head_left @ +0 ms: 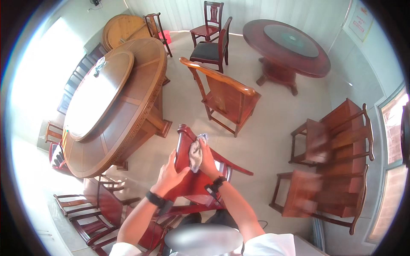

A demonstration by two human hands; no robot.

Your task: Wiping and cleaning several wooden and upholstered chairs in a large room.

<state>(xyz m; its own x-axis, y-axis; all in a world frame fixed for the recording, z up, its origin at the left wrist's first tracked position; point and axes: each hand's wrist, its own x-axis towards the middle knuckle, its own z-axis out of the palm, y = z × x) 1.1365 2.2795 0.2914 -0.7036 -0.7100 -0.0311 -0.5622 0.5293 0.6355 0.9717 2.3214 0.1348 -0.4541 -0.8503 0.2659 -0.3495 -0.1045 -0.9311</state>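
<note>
A dark red wooden chair (184, 153) is tilted right in front of me, with its legs pointing away to the right. My left hand (171, 177) grips its left edge, fingers along the side and thumb over the flat red face. In my right hand (209, 160) is a crumpled greyish cloth (195, 155), pressed against the chair's wood. Part of the cloth is hidden under the fingers. Both wrists wear black bands.
A large round wooden table (141, 96) with a turntable stands at left. An orange-brown wooden chair (224, 92) is just ahead, and a round dark red table (256, 41) farther back. Wooden chairs (302, 192) line the right side; more chairs (109, 201) crowd the lower left.
</note>
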